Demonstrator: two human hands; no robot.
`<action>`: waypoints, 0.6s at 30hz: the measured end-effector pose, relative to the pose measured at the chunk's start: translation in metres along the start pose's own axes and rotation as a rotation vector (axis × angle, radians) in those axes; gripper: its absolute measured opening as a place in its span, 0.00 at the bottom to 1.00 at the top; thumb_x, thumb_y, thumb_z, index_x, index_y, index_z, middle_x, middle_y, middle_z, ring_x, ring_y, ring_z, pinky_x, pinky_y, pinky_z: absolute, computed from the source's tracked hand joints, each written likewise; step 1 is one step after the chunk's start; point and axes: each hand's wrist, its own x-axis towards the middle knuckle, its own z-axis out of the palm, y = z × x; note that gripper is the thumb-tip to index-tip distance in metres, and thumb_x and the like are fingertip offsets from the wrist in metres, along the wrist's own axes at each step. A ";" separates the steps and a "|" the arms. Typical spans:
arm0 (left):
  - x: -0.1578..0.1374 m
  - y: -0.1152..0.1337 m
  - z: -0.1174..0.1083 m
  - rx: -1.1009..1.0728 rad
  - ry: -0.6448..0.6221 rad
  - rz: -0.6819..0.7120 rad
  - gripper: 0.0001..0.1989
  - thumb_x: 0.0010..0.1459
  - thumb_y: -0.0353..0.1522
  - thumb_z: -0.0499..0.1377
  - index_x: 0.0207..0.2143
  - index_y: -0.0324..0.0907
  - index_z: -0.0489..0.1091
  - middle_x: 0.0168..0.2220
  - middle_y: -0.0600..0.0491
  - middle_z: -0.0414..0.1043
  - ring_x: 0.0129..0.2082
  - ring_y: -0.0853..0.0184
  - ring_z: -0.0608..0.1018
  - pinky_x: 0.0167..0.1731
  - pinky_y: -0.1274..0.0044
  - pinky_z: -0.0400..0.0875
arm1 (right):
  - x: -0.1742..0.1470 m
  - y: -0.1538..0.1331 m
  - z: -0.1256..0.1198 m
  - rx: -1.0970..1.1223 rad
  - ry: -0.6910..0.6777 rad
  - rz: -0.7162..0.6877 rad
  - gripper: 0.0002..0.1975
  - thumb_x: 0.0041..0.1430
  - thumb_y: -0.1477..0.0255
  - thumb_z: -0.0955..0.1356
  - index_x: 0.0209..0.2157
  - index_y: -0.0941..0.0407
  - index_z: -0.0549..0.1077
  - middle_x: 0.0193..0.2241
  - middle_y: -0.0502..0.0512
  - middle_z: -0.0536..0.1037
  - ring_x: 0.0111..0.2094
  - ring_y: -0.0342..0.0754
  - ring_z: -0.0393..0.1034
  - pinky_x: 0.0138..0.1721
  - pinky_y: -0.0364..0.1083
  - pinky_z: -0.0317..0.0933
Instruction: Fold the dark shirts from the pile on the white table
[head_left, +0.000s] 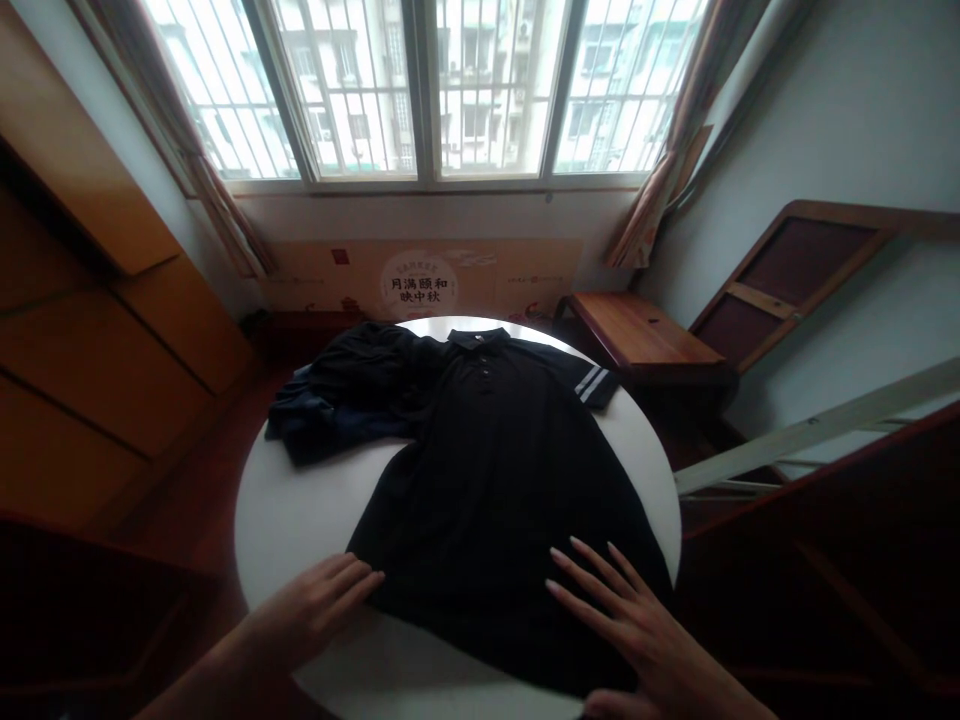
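Observation:
A black polo shirt [495, 480] lies spread front side up on a round white table [300, 520], its collar pointing away from me. Two pale stripes cross its right-hand sleeve. At the shirt's near left corner, my left hand [319, 605] has its fingers together on the edge; the thumb is hidden. My right hand [626, 620] rests on the lower right part of the cloth, fingers spread. Beside the shirt, at the far left of the table, a crumpled heap of dark clothes [337, 390] overlaps the area of the other sleeve.
A wooden stool or low table [645, 330] stands past the table at right, near a leaning wooden frame [780, 270]. Orange-brown cabinets [97, 370] line the left. Beyond the table are a printed banner [420, 280] and a barred window [427, 90] with curtains.

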 end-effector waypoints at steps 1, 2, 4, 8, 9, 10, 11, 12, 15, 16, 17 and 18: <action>-0.001 0.003 0.000 -0.020 0.003 -0.015 0.26 0.60 0.16 0.45 0.58 0.40 0.64 0.41 0.46 0.75 0.40 0.63 0.76 0.43 0.72 0.76 | -0.001 0.001 -0.001 -0.007 0.003 -0.013 0.46 0.56 0.48 0.69 0.69 0.45 0.47 0.69 0.56 0.47 0.69 0.68 0.39 0.63 0.73 0.32; -0.001 0.007 -0.001 -0.052 -0.014 -0.031 0.26 0.60 0.16 0.44 0.57 0.40 0.64 0.40 0.46 0.75 0.39 0.64 0.77 0.42 0.72 0.76 | -0.004 0.002 -0.002 -0.012 -0.002 -0.022 0.46 0.56 0.48 0.69 0.69 0.45 0.48 0.69 0.57 0.48 0.69 0.68 0.40 0.63 0.73 0.33; 0.003 0.017 -0.008 -0.121 -0.097 -0.065 0.22 0.61 0.18 0.46 0.54 0.40 0.66 0.38 0.48 0.75 0.36 0.65 0.77 0.39 0.74 0.75 | -0.011 0.004 -0.004 -0.014 -0.016 -0.037 0.46 0.55 0.48 0.70 0.69 0.45 0.49 0.69 0.57 0.50 0.68 0.68 0.42 0.63 0.74 0.36; 0.017 0.029 -0.029 -0.225 -0.323 -0.150 0.05 0.64 0.32 0.58 0.42 0.44 0.71 0.34 0.53 0.75 0.31 0.66 0.76 0.34 0.75 0.71 | -0.025 0.010 -0.013 0.053 0.008 -0.034 0.40 0.56 0.52 0.71 0.67 0.43 0.57 0.66 0.56 0.59 0.66 0.65 0.51 0.63 0.69 0.47; 0.024 0.026 -0.033 -0.233 -0.336 -0.160 0.05 0.64 0.34 0.58 0.39 0.44 0.72 0.33 0.54 0.75 0.30 0.66 0.76 0.33 0.75 0.70 | -0.023 0.014 -0.019 0.100 0.055 0.000 0.35 0.57 0.55 0.71 0.65 0.43 0.61 0.64 0.56 0.63 0.65 0.63 0.56 0.63 0.66 0.52; 0.033 0.022 -0.037 -0.232 -0.329 -0.167 0.07 0.66 0.36 0.56 0.38 0.44 0.72 0.32 0.53 0.74 0.30 0.67 0.76 0.33 0.76 0.70 | -0.017 0.020 -0.026 0.160 0.133 0.054 0.30 0.59 0.57 0.70 0.62 0.44 0.66 0.62 0.57 0.67 0.63 0.61 0.60 0.62 0.63 0.56; 0.045 0.014 -0.039 -0.219 -0.306 -0.171 0.10 0.67 0.36 0.53 0.37 0.43 0.72 0.31 0.53 0.74 0.30 0.67 0.76 0.33 0.76 0.69 | -0.009 0.029 -0.035 0.233 0.237 0.127 0.25 0.60 0.59 0.69 0.58 0.46 0.71 0.59 0.58 0.71 0.60 0.59 0.65 0.60 0.59 0.60; 0.059 0.005 -0.040 -0.198 -0.266 -0.175 0.12 0.69 0.35 0.51 0.36 0.43 0.72 0.30 0.52 0.74 0.29 0.67 0.75 0.33 0.76 0.68 | 0.004 0.040 -0.045 0.318 0.371 0.225 0.20 0.61 0.60 0.69 0.54 0.49 0.75 0.56 0.59 0.74 0.56 0.57 0.69 0.58 0.57 0.63; 0.115 -0.027 -0.031 -0.140 -0.129 -0.189 0.15 0.70 0.37 0.49 0.37 0.42 0.73 0.32 0.51 0.74 0.32 0.67 0.76 0.35 0.76 0.69 | 0.053 0.087 -0.081 0.674 0.761 0.625 0.12 0.55 0.66 0.74 0.40 0.57 0.79 0.42 0.59 0.80 0.45 0.54 0.75 0.50 0.52 0.70; 0.137 -0.038 -0.025 -0.138 -0.093 -0.189 0.15 0.70 0.37 0.49 0.39 0.42 0.73 0.34 0.50 0.74 0.33 0.67 0.76 0.36 0.76 0.69 | 0.070 0.104 -0.093 0.819 0.867 0.812 0.10 0.53 0.70 0.75 0.37 0.59 0.78 0.38 0.58 0.79 0.41 0.51 0.75 0.46 0.49 0.71; 0.159 -0.048 -0.017 -0.143 -0.062 -0.191 0.15 0.70 0.38 0.49 0.40 0.42 0.73 0.36 0.50 0.75 0.35 0.66 0.77 0.38 0.76 0.70 | 0.088 0.121 -0.104 0.857 0.919 0.883 0.09 0.56 0.72 0.73 0.38 0.60 0.76 0.36 0.58 0.79 0.38 0.48 0.75 0.43 0.46 0.72; 0.180 -0.057 -0.008 -0.152 -0.032 -0.193 0.15 0.70 0.38 0.48 0.41 0.42 0.73 0.38 0.49 0.75 0.38 0.66 0.77 0.40 0.76 0.71 | 0.104 0.137 -0.113 0.886 0.944 0.931 0.08 0.57 0.73 0.72 0.38 0.61 0.75 0.35 0.57 0.78 0.35 0.46 0.75 0.39 0.43 0.72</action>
